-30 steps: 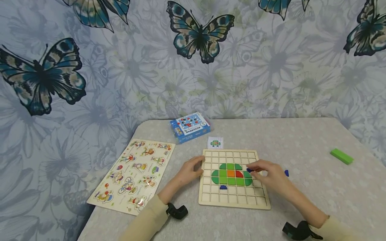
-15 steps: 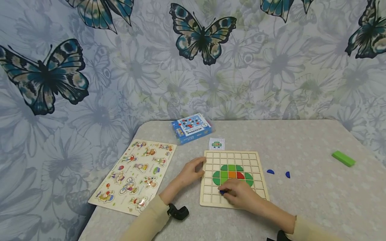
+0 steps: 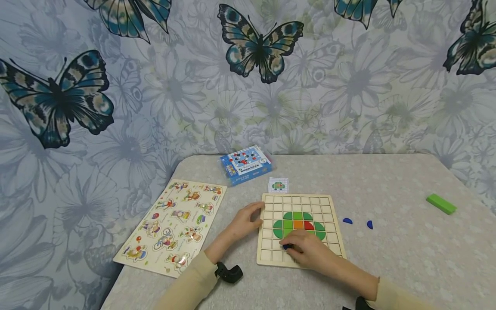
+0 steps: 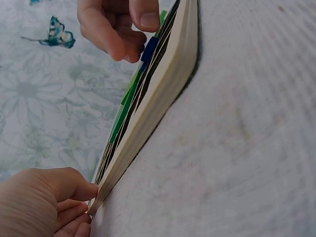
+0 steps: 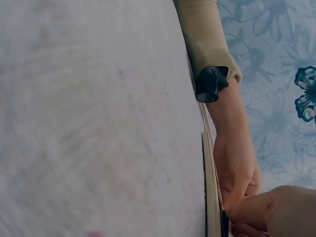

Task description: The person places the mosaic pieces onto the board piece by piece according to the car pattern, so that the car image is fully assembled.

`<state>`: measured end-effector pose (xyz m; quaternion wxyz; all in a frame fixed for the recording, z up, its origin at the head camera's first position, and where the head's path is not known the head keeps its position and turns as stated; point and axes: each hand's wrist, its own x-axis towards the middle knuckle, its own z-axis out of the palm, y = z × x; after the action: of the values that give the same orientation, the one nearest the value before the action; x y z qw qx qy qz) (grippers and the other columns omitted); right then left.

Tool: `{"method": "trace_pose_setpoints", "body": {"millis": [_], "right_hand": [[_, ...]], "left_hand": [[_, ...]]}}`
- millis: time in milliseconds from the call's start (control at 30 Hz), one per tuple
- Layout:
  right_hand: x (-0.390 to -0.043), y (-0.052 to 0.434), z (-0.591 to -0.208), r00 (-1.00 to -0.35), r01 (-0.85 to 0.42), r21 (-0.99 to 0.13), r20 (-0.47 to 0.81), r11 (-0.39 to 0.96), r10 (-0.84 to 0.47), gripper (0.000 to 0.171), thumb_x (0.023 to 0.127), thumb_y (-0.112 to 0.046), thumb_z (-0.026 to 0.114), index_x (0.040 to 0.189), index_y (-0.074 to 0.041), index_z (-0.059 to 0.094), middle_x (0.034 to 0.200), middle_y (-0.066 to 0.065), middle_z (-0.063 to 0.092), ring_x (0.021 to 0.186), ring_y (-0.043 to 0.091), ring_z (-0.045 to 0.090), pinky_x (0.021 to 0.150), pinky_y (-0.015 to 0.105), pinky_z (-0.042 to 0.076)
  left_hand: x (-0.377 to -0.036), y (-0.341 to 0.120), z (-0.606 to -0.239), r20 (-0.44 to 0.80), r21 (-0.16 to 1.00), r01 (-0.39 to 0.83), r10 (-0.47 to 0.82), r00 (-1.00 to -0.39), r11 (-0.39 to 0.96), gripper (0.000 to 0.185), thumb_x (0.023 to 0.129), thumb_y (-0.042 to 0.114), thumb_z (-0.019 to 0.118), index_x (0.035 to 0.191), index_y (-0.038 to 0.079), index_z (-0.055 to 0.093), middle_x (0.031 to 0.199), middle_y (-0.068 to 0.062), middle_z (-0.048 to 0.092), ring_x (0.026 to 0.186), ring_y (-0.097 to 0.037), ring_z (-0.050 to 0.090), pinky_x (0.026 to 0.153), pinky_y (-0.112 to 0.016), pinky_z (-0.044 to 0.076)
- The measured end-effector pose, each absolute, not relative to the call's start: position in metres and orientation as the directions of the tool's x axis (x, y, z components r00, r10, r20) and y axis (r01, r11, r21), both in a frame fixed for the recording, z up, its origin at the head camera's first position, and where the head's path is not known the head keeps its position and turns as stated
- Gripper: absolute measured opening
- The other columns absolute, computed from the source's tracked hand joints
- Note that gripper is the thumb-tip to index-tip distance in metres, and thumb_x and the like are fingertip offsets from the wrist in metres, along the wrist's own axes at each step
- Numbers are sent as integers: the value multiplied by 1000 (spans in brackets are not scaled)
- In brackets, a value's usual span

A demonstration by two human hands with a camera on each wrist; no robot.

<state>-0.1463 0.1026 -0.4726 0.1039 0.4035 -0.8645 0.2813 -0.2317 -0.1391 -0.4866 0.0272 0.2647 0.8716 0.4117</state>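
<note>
A square wooden grid board lies flat on the table, with green, orange and red tiles set together in its middle. My left hand holds the board's left edge; the left wrist view shows the thumb against the rim. Over the lower part of the board, my right hand pinches a small blue half-round piece, partly hidden by the fingers. That blue piece also shows at the board's surface in the left wrist view. Two more blue half-round pieces lie right of the board.
Behind the board lies a small pattern card, and a blue box stands farther back. A picture puzzle board occupies the table's left side. A green block lies far right.
My right hand has let go of one blue half-round piece on the table right of the board. It has moved left to another one on the board's lower part. My left hand stays put.
</note>
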Motion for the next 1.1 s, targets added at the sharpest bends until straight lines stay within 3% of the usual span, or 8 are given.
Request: {"method": "trace_pose_setpoints", "body": {"millis": [167,567,700,867,967,1100], "right_hand": [[-148,101,-475,-617,-787,-360,455,501,-642,19,79,-2,72,97,-8,72,94,-4,66,90,13,61,76,28,53],[-147,100,-475,-629,-777,-358,436,518,-643,18,80,-1,71,96,-9,72,93,-4,66,89,12,60,74,25,52],[-146,104,-466,-669,-738,-462,404,492,-624,19,82,-1,69,100,-7,72,94,-2,66,86,8,59,71,23,52],[-156,133,-444,-687,-726,-506,500,466,-528,25,78,5,71,101,-6,71,93,3,68,79,11,62,65,29,54],[-168,164,-432,-720,-689,-470,536,552,-441,27,77,6,72,102,-6,71,94,3,69,76,13,64,62,33,55],[-179,208,-434,-820,-541,-467,477,699,-316,26,79,3,72,104,-3,70,97,7,68,79,20,65,64,38,55]], "left_hand": [[-232,-138,-487,159,732,429,479,-863,530,53,89,8,61,139,0,45,141,-14,44,130,-29,39,105,-42,34],[-230,-138,-485,171,735,438,483,-859,519,53,89,7,60,139,-1,45,140,-15,44,130,-30,39,105,-43,34],[-230,-138,-485,181,737,445,485,-855,509,53,88,6,61,138,-1,45,140,-16,44,130,-30,39,105,-43,34],[-230,-137,-485,178,737,444,487,-855,510,53,88,6,61,138,-2,44,140,-16,44,130,-30,39,105,-42,34],[-230,-137,-485,170,740,437,486,-857,511,53,89,6,61,139,-2,44,141,-16,43,131,-30,38,105,-41,34],[-231,-138,-485,168,731,440,487,-857,521,54,89,7,61,139,-1,43,141,-17,43,131,-30,38,105,-41,34]]}}
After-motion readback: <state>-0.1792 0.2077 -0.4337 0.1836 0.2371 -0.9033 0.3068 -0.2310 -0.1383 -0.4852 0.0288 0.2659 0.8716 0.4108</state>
